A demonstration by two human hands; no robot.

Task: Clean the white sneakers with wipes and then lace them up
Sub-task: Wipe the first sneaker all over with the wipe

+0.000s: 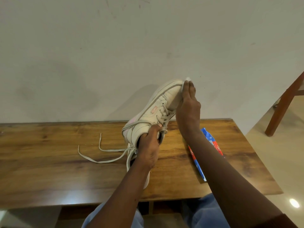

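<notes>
I hold one white sneaker (pixel 153 111) tilted up above the wooden table (pixel 49 170), with its toe pointing away toward the wall. My left hand (pixel 148 148) grips it at the heel opening, thumb on the lacing. My right hand (pixel 188 109) lies with straight fingers over the toe and presses a white wipe (pixel 188 79) against it; the wipe peeks out at the fingertips. A second white sneaker (pixel 130 155) lies on the table, mostly hidden under my left forearm. Its loose laces (pixel 98 160) trail to the left.
A blue and red pack of wipes (pixel 212 142) lies on the table under my right forearm. A pale wall (pixel 115 55) stands right behind the table. A brown wooden chair leg (pixel 283 104) stands on the floor at the right.
</notes>
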